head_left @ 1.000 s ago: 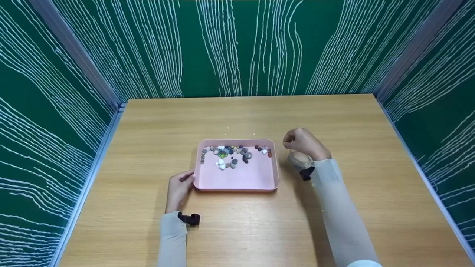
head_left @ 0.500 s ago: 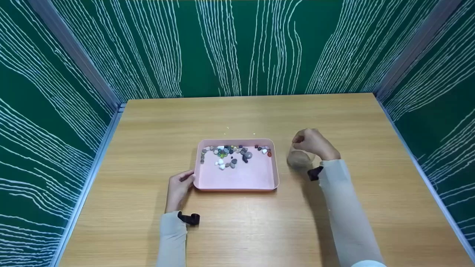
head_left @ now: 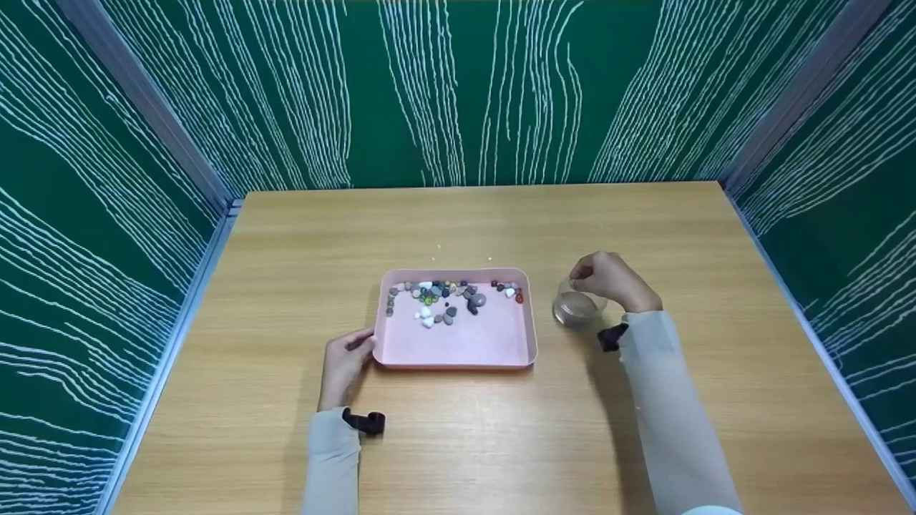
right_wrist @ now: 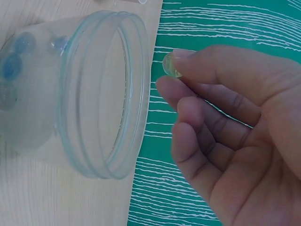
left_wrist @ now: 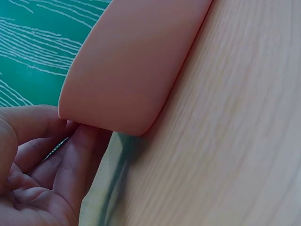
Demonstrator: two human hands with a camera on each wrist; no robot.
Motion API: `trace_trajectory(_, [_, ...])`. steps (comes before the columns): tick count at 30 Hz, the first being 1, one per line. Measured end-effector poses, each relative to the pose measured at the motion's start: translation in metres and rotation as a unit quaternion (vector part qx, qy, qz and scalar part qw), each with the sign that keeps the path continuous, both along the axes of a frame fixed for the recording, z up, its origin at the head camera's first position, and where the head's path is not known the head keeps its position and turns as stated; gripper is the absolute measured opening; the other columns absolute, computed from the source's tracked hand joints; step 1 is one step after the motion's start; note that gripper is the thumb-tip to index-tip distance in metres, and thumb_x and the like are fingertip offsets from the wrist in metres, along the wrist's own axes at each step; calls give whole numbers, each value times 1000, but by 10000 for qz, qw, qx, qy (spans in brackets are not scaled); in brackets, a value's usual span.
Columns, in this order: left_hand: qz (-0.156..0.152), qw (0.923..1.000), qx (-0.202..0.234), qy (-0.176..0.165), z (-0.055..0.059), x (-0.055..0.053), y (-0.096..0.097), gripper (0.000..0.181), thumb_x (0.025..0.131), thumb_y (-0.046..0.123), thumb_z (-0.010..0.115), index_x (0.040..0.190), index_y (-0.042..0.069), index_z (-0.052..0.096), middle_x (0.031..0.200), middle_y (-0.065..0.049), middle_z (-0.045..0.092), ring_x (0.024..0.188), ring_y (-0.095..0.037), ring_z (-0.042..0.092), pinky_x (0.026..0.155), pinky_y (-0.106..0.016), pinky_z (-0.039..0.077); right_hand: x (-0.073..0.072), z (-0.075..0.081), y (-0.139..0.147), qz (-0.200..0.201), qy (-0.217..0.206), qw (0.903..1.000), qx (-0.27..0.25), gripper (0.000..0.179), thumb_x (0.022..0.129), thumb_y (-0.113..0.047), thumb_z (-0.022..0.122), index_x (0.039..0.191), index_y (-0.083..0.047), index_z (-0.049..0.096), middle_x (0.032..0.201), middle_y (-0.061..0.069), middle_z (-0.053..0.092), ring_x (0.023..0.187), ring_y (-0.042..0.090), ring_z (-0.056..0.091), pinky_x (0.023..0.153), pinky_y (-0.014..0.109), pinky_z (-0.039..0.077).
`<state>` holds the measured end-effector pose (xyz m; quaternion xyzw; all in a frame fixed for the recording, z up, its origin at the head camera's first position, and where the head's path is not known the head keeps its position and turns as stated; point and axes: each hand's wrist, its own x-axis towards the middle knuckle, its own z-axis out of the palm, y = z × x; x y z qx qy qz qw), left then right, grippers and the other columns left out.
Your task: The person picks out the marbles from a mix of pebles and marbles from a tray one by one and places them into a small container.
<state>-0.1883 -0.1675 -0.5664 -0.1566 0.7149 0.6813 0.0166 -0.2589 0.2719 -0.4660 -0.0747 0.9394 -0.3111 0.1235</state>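
Stones in grey, white, green and other colours lie in a pink tray (head_left: 458,350), mostly along its far side. My left hand (head_left: 347,365) holds the tray at its left wall, thumb and fingertips at the rim in the left wrist view (left_wrist: 42,165). To the right of the tray stands a clear jar (head_left: 575,309) with its mouth open; several marbles with blue in them (right_wrist: 11,66) show through its wall. Thumb and index finger of my right hand (head_left: 608,279) pinch a clear yellow-green marble (right_wrist: 170,65) close over the jar's mouth.
Small pale bits (head_left: 439,247) lie on the wooden table (head_left: 458,443) beyond the tray. Green panels with white wavy lines (head_left: 486,93) rise behind the table and at both sides.
My right hand has moved right, away from the tray, and now hovers over the jar's mouth. My left hand and the tray stay in place.
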Motion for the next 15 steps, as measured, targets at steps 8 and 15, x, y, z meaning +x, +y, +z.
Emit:
trace_trajectory(8, [-2, 9999, 170, 28, -1, 1, 0, 29, 88, -4, 61, 116, -10, 63, 119, -28, 63, 86, -10, 62, 72, -16, 54, 1, -3, 1, 18, -70, 10000, 27, 16, 88, -8, 63, 99, 1, 70, 97, 16, 68, 83, 24, 60, 76, 34, 52])
trace_trajectory(15, [23, 9996, 280, 78, 2, 0, 1, 30, 88, -6, 59, 117, -11, 62, 119, -30, 62, 91, -13, 63, 75, -18, 56, 2, -3, 3, -39, -233, 9997, 49, 19, 89, -10, 62, 103, 1, 69, 100, 16, 68, 84, 24, 60, 76, 34, 53])
